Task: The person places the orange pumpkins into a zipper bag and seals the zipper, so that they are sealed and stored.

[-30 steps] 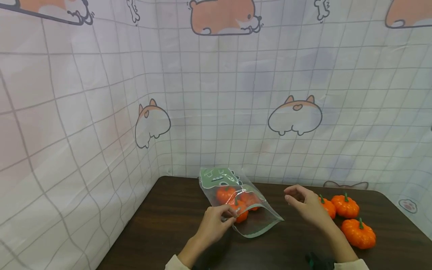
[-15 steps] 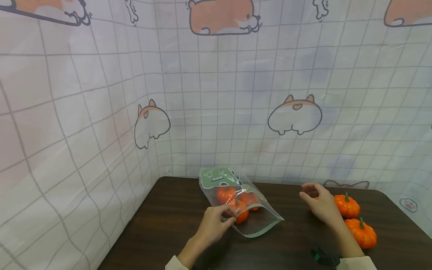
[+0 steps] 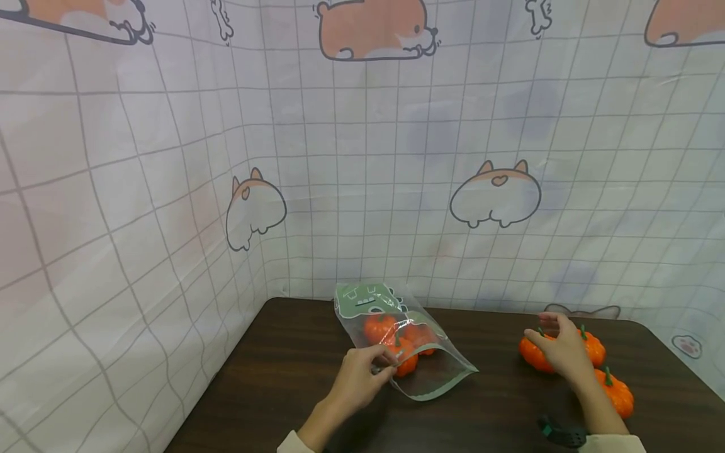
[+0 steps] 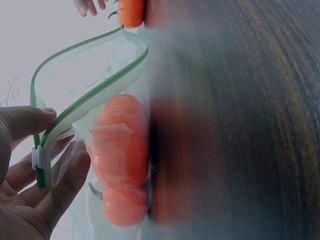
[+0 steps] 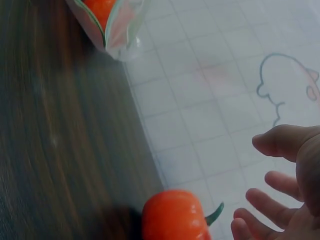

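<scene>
A clear zip bag [image 3: 435, 395] with a green dinosaur print lies on the table in the head view, its mouth spread towards me. Small orange pumpkins [image 3: 381, 328] show through its plastic. My left hand [image 3: 358, 377] pinches the bag's near left corner; the left wrist view shows thumb and fingers at the green zip strip beside a white slider [image 4: 40, 157]. On the right, my right hand [image 3: 568, 353] hovers over loose pumpkins, fingers spread and holding nothing. Nearest to it is one green-stemmed pumpkin [image 3: 533, 356], also seen below the fingers as a pumpkin [image 5: 172, 217] in the right wrist view.
Two more pumpkins stand at the right, a far pumpkin [image 3: 595, 349] and a near pumpkin [image 3: 618, 396], both partly behind my right arm. The dark wooden table [image 3: 272, 377] meets a white gridded curtain [image 3: 385, 189] at the back and left.
My right hand has moved right, from between the bag and the pumpkins to over the leftmost loose pumpkin. My left hand and the bag have stayed put.
</scene>
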A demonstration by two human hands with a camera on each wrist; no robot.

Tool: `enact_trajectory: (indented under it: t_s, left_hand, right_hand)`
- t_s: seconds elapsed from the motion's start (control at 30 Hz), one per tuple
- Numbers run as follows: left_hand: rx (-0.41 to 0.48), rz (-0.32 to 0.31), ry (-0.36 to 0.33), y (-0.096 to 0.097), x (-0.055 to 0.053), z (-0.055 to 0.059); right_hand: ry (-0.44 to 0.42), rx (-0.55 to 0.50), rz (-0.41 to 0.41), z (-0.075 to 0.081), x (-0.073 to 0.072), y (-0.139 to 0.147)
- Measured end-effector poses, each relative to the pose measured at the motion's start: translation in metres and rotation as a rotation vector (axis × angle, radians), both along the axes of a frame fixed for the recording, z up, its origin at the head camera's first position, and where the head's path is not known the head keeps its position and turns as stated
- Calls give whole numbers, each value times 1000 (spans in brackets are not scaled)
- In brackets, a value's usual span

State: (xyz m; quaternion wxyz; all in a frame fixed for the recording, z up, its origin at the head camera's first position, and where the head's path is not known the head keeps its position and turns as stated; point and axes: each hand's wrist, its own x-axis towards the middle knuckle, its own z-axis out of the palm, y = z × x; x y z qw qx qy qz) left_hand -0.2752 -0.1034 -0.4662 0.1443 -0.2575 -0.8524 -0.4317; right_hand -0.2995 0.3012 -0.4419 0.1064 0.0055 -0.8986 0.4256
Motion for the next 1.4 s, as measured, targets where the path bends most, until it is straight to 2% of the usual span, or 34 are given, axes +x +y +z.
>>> enact_trajectory:
  t_s: [0.33,0.57,0.77,1.0,1.17,1.27,1.4]
  left_hand:
    - [-7,-10,-9,0,-1,1]
    - [2,-19,-14,1,-1,0]
    - [7,-27,-16,1,-2,-1]
    - [11,-28,-25,1,-1,0]
    - [9,-29,-33,2,0,1]
    - [5,-31,-31,2,-1,1]
    - [-1,-30,-25,2,-1,1]
  right_hand:
    - [-92,63,-4,-6,1,14]
    - [-119,126,-21,-10,-4,20]
    - [-111,202,-7,-16,-10,25]
    - [-48,272,28,-21,-15,22]
    - [-20,275,50,-28,-19,18]
    - [-24,278,49,-29,-19,16]
    - [-71,276,49,-28,-18,15]
